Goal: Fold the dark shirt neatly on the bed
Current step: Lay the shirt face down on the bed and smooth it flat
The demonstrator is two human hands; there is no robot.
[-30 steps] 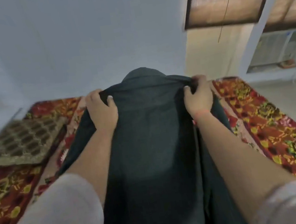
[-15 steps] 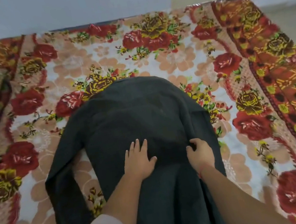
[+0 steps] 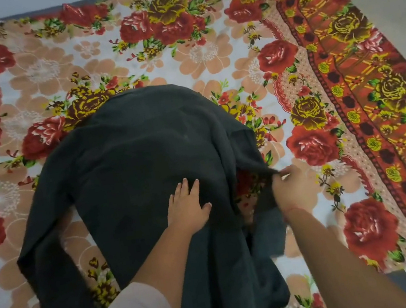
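Dark shirt (image 3: 130, 170) spread on the floral-sheeted bed (image 3: 202, 53): soft, limp, light cloth, best taken at seams and edges. Left hand (image 3: 187, 205) presses flat on its middle; right hand (image 3: 289, 185) pinches the right sleeve (image 3: 249, 152) edge.

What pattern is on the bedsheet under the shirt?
Big red, yellow and peach flowers on white, seen in the head view on the bedsheet.
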